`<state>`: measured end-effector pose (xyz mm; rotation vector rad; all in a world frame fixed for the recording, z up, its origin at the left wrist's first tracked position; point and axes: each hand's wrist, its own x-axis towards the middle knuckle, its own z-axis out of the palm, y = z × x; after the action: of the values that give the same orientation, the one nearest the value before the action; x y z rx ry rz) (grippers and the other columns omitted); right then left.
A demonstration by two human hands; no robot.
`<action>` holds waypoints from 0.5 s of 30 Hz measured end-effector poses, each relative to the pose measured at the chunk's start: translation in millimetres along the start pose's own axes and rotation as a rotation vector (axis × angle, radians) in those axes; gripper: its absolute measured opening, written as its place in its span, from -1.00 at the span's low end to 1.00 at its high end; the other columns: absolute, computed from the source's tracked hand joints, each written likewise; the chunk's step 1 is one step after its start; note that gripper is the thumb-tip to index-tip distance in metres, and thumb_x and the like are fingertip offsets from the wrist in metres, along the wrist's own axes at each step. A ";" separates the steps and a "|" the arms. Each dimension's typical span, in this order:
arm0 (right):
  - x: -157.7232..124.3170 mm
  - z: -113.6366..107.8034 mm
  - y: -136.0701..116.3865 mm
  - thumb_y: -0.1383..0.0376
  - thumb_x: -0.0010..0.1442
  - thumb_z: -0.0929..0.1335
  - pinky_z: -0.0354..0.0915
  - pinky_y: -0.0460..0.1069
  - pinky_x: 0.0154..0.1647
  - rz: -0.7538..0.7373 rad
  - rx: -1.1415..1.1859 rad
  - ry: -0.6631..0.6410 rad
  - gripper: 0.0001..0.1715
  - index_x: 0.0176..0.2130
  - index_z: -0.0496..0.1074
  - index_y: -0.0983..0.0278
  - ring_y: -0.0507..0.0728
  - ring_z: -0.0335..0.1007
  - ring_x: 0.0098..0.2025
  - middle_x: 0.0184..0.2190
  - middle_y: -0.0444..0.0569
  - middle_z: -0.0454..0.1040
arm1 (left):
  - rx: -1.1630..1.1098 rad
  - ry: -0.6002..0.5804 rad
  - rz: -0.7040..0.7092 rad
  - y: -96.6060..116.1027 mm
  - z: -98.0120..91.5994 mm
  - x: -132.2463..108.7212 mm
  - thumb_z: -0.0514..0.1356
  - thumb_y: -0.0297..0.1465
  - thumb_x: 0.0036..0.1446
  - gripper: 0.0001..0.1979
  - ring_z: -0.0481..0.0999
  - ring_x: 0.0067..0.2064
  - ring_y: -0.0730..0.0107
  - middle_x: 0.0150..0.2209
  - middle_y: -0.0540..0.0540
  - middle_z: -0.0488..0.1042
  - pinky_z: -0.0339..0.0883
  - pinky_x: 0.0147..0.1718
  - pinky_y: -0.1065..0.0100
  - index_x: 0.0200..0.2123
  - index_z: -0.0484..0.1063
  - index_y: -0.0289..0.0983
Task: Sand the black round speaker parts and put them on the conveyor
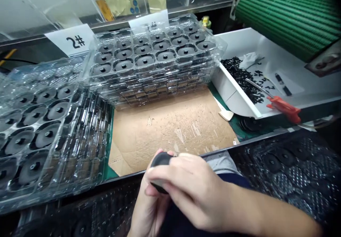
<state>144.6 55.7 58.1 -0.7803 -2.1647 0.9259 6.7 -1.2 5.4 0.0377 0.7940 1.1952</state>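
Observation:
A black round disc-shaped part [161, 159] is held up close to my body, above the front edge of the bench. My left hand [148, 198] grips it from behind and below, its fingers partly hidden by the other hand. Across the front of the disc, my right hand [195, 185] is closed with its thumb and fingers pressed on it. Whether a smaller piece sits between the right fingertips cannot be made out. Similar black discs with a central knob [145, 59] lie in the pockets of the clear plastic trays [149, 84] beyond.
Brown cardboard [170, 123] covers the bench. Another stack of filled trays [53, 137] stands left. At right, a white bin [239, 88] holds small black pieces [246, 79], near a red-handled tool [283, 108]. A green conveyor belt [293, 13] overhangs it. More trays [287, 173] lie below the bench edge.

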 end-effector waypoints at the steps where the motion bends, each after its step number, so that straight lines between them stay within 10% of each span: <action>1: -5.4 -2.6 0.3 0.43 0.23 0.20 0.23 -0.04 -0.20 0.026 0.047 -0.052 -0.69 -0.03 0.33 0.33 0.05 0.34 -0.25 -0.24 -0.05 0.46 | -0.003 -0.002 0.020 1.3 -2.9 -0.1 0.34 -0.28 -0.15 -0.36 0.37 0.08 0.17 -0.01 -0.03 0.47 0.30 0.04 0.31 0.07 0.30 0.02; 5: -28.3 -13.6 7.5 0.42 0.23 0.23 0.22 -0.10 -0.24 0.204 0.108 -0.067 -0.67 -0.02 0.32 0.20 -0.01 0.35 -0.28 -0.24 -0.15 0.46 | -0.018 -0.011 0.040 5.8 -3.1 0.9 0.36 -0.25 -0.20 -0.34 0.38 0.07 0.09 0.04 -0.12 0.44 0.28 0.07 0.19 0.05 0.33 -0.05; 11: -37.4 -23.6 16.0 0.32 0.25 0.24 0.25 -0.16 -0.13 0.459 0.075 0.290 -0.72 -0.02 0.30 0.13 0.00 0.35 -0.10 -0.09 -0.17 0.42 | -0.027 -0.104 0.040 12.4 17.8 -3.7 0.31 -0.36 -0.07 -0.59 0.49 -0.05 0.17 -0.04 -0.03 0.51 0.41 -0.06 0.35 -0.07 0.45 -0.10; 15: -23.8 -22.5 -3.4 0.36 0.22 0.27 0.26 -0.13 -0.16 0.270 -0.064 0.323 -0.68 -0.01 0.32 0.20 0.01 0.37 -0.15 -0.13 -0.12 0.46 | -0.027 -0.134 0.015 6.1 12.3 -3.8 0.30 -0.30 -0.07 -0.55 0.41 0.05 0.19 0.01 0.00 0.48 0.33 0.02 0.36 -0.04 0.42 -0.07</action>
<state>175.0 45.4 65.1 -1.1889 -1.8425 0.7989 8.1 2.6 19.0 0.1012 0.6607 1.2043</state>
